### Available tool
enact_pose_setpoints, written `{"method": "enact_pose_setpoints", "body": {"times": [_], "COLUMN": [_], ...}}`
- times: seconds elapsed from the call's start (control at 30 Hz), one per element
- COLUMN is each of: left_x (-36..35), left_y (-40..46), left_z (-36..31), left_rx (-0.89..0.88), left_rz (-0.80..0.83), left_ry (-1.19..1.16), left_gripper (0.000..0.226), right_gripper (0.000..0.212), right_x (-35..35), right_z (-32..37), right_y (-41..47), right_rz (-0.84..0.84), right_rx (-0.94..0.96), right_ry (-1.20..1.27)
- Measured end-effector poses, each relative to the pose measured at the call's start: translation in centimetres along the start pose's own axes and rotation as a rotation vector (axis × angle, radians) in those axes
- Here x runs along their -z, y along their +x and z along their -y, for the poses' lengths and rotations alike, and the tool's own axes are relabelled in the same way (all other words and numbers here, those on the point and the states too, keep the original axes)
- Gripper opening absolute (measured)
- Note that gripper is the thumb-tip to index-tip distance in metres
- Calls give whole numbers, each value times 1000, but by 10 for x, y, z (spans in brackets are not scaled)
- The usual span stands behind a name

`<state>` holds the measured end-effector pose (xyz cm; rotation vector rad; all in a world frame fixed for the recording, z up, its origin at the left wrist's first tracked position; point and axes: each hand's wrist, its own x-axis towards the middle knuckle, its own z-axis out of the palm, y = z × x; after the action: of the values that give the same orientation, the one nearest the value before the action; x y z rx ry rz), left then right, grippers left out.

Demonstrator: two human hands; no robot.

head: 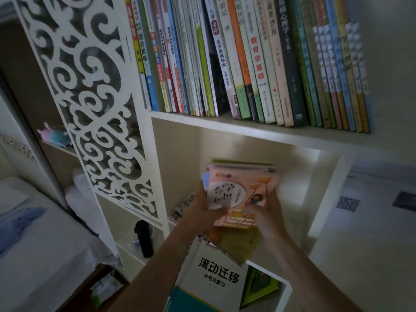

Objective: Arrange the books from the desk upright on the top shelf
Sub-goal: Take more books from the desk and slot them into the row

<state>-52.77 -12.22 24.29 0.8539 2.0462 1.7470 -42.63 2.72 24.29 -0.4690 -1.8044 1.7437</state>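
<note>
I hold a small stack of thin books, the top one pink with a white oval on its cover, in front of the open lower compartment. My left hand grips the stack's left edge. My right hand grips its lower right corner. The stack is blurred and lies roughly flat, tilted toward me. Above it, the top shelf carries a long row of upright books that fills its whole visible width.
More books lie below my hands: a white one with black characters, an olive one and a green one. A white scrollwork panel stands at the left, a dark bottle beneath it, and a bed far left.
</note>
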Motion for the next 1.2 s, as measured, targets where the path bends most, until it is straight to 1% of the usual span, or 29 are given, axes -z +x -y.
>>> {"method": "enact_pose_setpoints", "body": {"times": [0.07, 0.13, 0.23, 0.3, 0.4, 0.47, 0.53, 0.63, 0.73, 0.87, 1.03, 1.13, 1.2], "left_x": [-9, -15, -19, -21, -27, -30, -29, -23, -16, -1, 11, 11, 10], "left_y": [2, 3, 5, 7, 7, 6, 8, 4, -23, -68, -110, -130, -141], "left_z": [2, 2, -6, -8, -2, 3, -1, -10, -21, -44, -92, -134, -166], "left_rx": [19, 16, -52, -104, -61, -8, 25, 25, 45, -43, -130, -220, -304], "left_rz": [-6, -67, -174, -203, -183, -167, -167, -174, -215, -222, -213, -190, -170], "left_ry": [-65, -90, -81, -104, -117, -133, -144, -138, -183, -261, -230, -189, -139], "left_gripper": [64, 63, 64, 65, 53, 43, 40, 39, 31, 33, 26, 27, 30], "right_gripper": [51, 51, 48, 50, 51, 62, 66, 59, 55, 51, 35, 30, 34], "right_x": [1, 2, 4, 4, 0, 0, 3, 7, 5, -1, -8, -1, 10], "right_z": [-5, -10, -16, -20, -31, -34, -31, -21, -9, 15, 67, 106, 138], "right_y": [2, 4, 8, 12, 13, 9, 9, 4, -21, -60, -103, -126, -136], "right_rz": [4, -12, -44, -38, -24, 36, 100, 124, 131, 218, 171, 159, 138], "right_rx": [-1, 8, 84, 118, 120, 75, 34, 20, 115, 225, 291, 325, 355], "right_ry": [12, 47, 25, 63, 135, 146, 93, -26, -128, -120, -93, -22, 38]}}
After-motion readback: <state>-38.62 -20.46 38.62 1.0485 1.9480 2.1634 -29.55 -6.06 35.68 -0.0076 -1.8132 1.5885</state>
